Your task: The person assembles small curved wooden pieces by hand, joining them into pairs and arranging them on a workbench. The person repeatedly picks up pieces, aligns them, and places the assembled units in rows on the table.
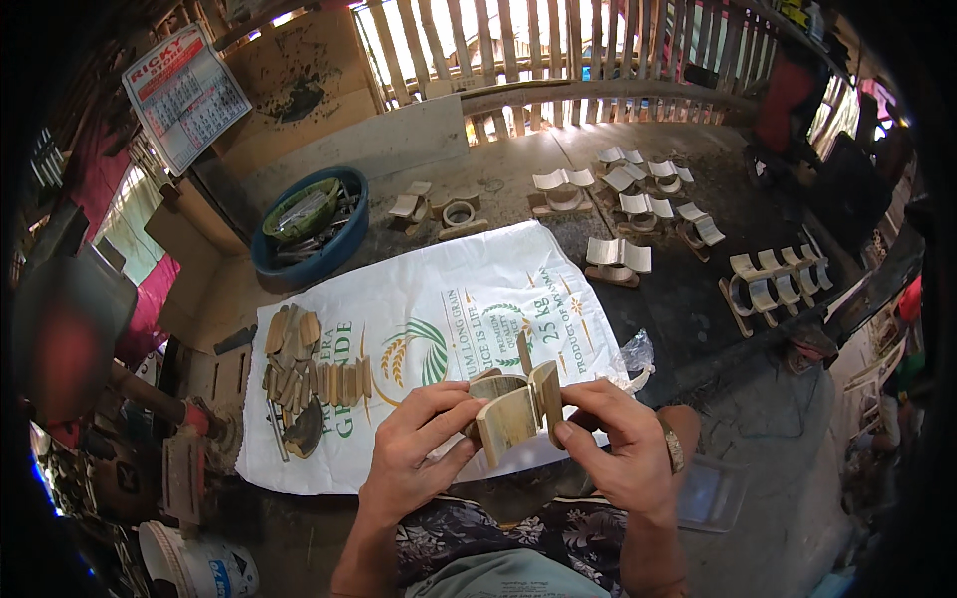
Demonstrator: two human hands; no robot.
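Observation:
In front of me, over a white sack [429,289], both my hands grip a small bamboo assembly made of curved pieces. My left hand [414,448] is closed on its left side, where a wide curved bamboo piece [508,423] tilts toward me. Fingers of my right hand [620,444] pinch the upright curved bamboo piece [546,394] on the right. How the parts join behind them is partly hidden. To the left on the sack lie several loose bamboo pieces [294,374], some set in a row, beside a dark rounded piece [304,429].
Similar bamboo assemblies [618,255] stand on the dark table at the back and right, with a row of them [778,281] at far right. A blue basin [274,261] holds a green bowl and tools. A vise [194,424] is at left, a white bucket [194,563] below.

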